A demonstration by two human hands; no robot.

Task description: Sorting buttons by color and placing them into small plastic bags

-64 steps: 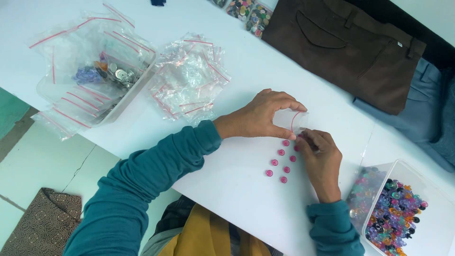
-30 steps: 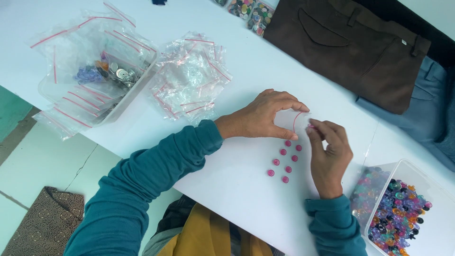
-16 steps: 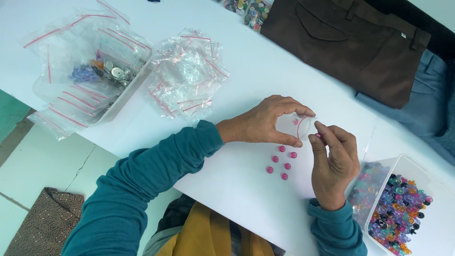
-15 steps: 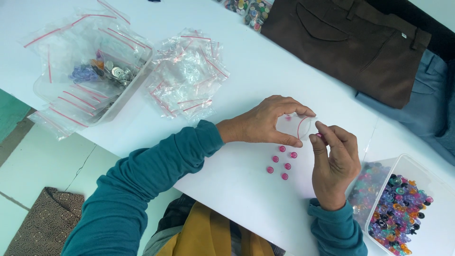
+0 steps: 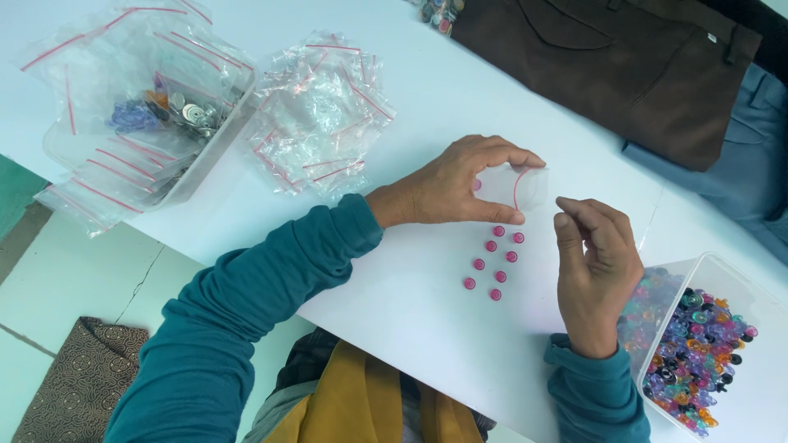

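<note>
My left hand pinches a small clear zip bag with a red seal line, holding it upright on the white table. Just below the bag lie several small pink buttons in a loose cluster. My right hand hovers to the right of the bag, fingers curled together near its mouth; whether a button sits between the fingertips is hidden.
A clear tub of mixed coloured buttons stands at the right edge. A pile of empty zip bags and a tray of bags and buttons lie at left. Brown fabric and blue fabric lie behind.
My right hand left the pink buttons, rose to the bag's opening, then drew back slightly to the right. My left hand kept holding the bag in place.
</note>
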